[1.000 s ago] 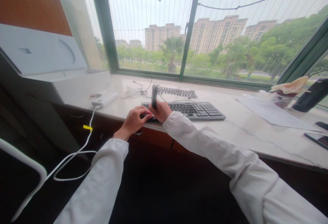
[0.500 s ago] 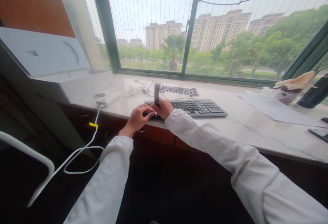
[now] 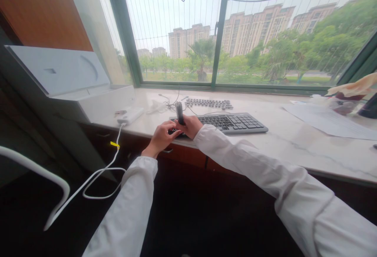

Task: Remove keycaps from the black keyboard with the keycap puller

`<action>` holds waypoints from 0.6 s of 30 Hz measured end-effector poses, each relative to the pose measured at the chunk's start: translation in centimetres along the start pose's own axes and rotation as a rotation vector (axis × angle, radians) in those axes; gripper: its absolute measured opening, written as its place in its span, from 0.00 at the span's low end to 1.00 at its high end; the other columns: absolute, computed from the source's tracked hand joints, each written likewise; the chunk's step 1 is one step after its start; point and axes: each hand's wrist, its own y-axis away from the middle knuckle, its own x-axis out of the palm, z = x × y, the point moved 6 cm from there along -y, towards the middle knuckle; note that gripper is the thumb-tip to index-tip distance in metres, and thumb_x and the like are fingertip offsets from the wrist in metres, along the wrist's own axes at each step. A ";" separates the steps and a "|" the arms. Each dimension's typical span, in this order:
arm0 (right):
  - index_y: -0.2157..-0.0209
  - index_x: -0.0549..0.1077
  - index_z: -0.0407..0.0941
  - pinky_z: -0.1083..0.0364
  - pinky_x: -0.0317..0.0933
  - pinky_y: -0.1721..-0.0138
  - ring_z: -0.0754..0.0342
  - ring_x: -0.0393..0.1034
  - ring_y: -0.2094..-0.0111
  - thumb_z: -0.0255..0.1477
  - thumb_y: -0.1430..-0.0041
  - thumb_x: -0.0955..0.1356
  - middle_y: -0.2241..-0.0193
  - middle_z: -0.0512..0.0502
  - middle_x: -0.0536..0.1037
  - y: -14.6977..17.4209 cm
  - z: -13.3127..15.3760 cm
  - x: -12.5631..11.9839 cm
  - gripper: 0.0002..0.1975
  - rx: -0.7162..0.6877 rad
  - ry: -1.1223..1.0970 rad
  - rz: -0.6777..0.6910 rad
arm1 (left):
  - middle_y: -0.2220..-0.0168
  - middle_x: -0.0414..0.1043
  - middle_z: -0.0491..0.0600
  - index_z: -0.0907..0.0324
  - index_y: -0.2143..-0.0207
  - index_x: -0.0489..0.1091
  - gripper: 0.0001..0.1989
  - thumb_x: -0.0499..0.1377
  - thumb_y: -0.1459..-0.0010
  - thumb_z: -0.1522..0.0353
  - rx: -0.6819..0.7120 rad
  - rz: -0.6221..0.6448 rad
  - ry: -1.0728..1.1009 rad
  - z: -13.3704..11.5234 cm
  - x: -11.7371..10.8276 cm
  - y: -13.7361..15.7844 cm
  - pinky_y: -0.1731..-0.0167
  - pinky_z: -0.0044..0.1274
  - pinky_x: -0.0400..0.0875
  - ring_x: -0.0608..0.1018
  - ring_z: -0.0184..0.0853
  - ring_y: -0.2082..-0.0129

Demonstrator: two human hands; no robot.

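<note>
The left hand (image 3: 162, 137) bends over the left end of the keyboard (image 3: 246, 122), thumb and forefinger nearly meeting; whether they pinch anything, I cannot tell. Alongside, a dark upright handle (image 3: 179, 112) is gripped by the right hand (image 3: 191, 126). Loose keycaps (image 3: 209, 103) lie behind the keyboard. This looks like key-by-key work; the next move calls for steadiness.

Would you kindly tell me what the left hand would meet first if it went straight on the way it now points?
The left hand would probably meet the right hand first, at the keyboard; whether they already touch is unclear.
</note>
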 end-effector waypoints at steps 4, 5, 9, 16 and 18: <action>0.60 0.72 0.44 0.59 0.50 0.73 0.56 0.64 0.78 0.39 0.37 0.61 0.77 0.48 0.74 0.2 -0.3 0.1 0.15 0.017 0.047 -0.020 | 0.63 0.75 0.50 0.59 0.67 0.75 0.08 0.62 0.44 0.63 0.000 0.003 -0.006 0.0 -0.1 0.0 0.58 0.28 0.69 0.76 0.37 0.61; 0.60 0.72 0.44 0.58 0.50 0.73 0.56 0.65 0.77 0.39 0.37 0.61 0.76 0.47 0.75 0.2 -0.3 0.2 0.15 0.017 0.052 -0.018 | 0.63 0.75 0.50 0.59 0.68 0.75 0.08 0.62 0.44 0.63 -0.001 0.005 -0.007 0.0 -0.2 0.0 0.58 0.28 0.69 0.76 0.37 0.61; 0.61 0.72 0.44 0.58 0.50 0.73 0.55 0.66 0.77 0.38 0.37 0.62 0.76 0.47 0.76 0.4 -0.1 -0.1 0.14 0.040 0.082 -0.029 | 0.62 0.75 0.50 0.59 0.66 0.76 0.10 0.62 0.44 0.62 -0.007 0.009 -0.004 0.0 -0.1 0.0 0.57 0.28 0.69 0.75 0.37 0.61; 0.62 0.72 0.43 0.58 0.51 0.73 0.55 0.68 0.77 0.36 0.36 0.61 0.77 0.47 0.76 0.6 0.1 -0.2 0.13 0.052 0.163 -0.050 | 0.63 0.76 0.50 0.60 0.67 0.77 0.09 0.63 0.44 0.62 -0.005 0.010 -0.009 0.2 -0.1 -0.1 0.58 0.27 0.69 0.75 0.36 0.62; 0.62 0.72 0.42 0.58 0.50 0.74 0.54 0.68 0.77 0.36 0.36 0.60 0.77 0.47 0.76 0.7 0.2 -0.2 0.14 0.040 0.192 -0.059 | 0.62 0.76 0.50 0.59 0.66 0.77 0.09 0.62 0.44 0.63 -0.003 0.012 -0.025 0.1 -0.1 -0.1 0.58 0.28 0.69 0.75 0.37 0.61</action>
